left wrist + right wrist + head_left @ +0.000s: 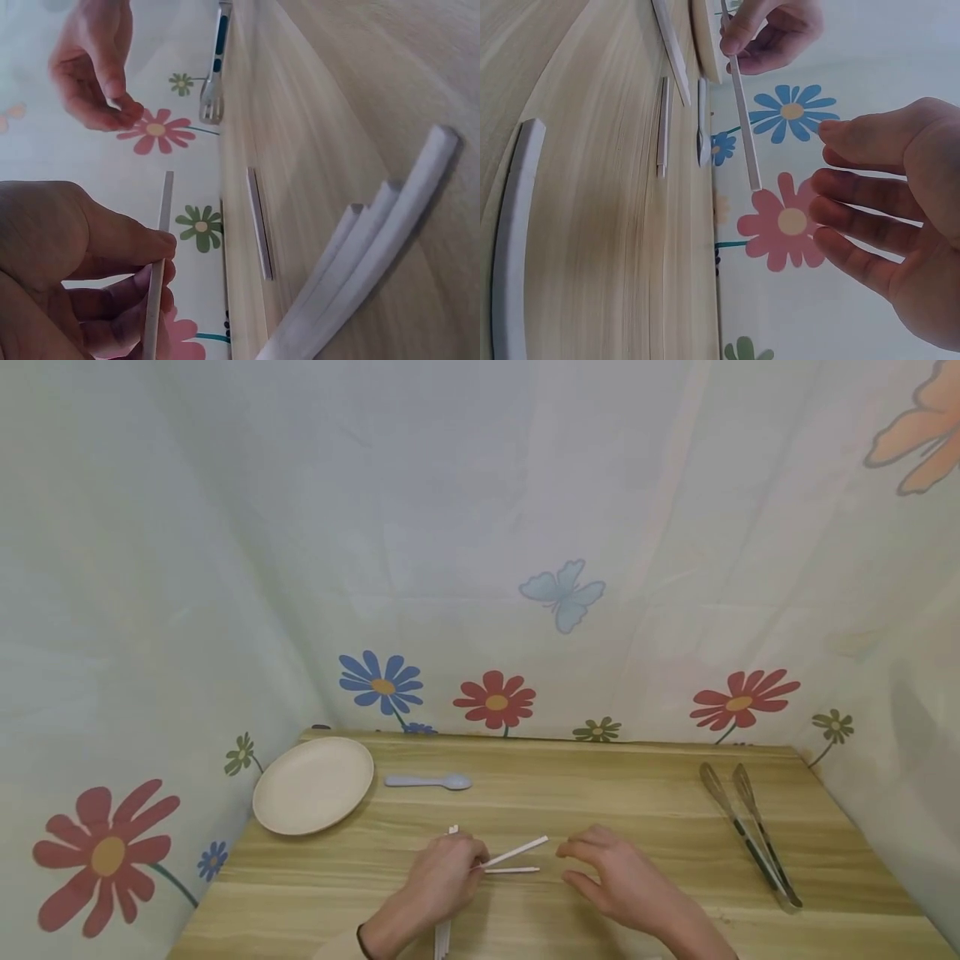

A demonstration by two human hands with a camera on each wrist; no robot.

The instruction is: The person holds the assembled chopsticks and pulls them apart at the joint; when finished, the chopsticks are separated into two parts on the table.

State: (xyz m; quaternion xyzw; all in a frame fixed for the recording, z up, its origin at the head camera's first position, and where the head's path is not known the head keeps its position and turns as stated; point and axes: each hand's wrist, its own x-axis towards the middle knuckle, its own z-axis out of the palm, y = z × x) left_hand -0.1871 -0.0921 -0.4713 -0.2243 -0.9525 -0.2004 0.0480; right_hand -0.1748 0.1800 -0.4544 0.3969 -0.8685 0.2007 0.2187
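My left hand (447, 875) pinches a slim white stick (517, 852) between thumb and fingers, raised above the table. In the left wrist view the held stick (166, 199) shows beyond the fingertips. Below it, another white stick (516, 870) lies on the wood. Several more white sticks (352, 277) rest side by side beneath the left hand, partly hidden in the head view. To the right of the held stick's free end hovers my right hand (618, 881), fingers loosely bent and apart, touching nothing. One thick white stick (514, 247) lies near the right wrist.
A round cream plate (313, 785) sits at the back left of the wooden table (570, 785), with a pale spoon (427, 782) beside it. Metal tongs (753, 839) with dark handles lie on the right. A flower-printed curtain (450, 527) surrounds the table's back and sides.
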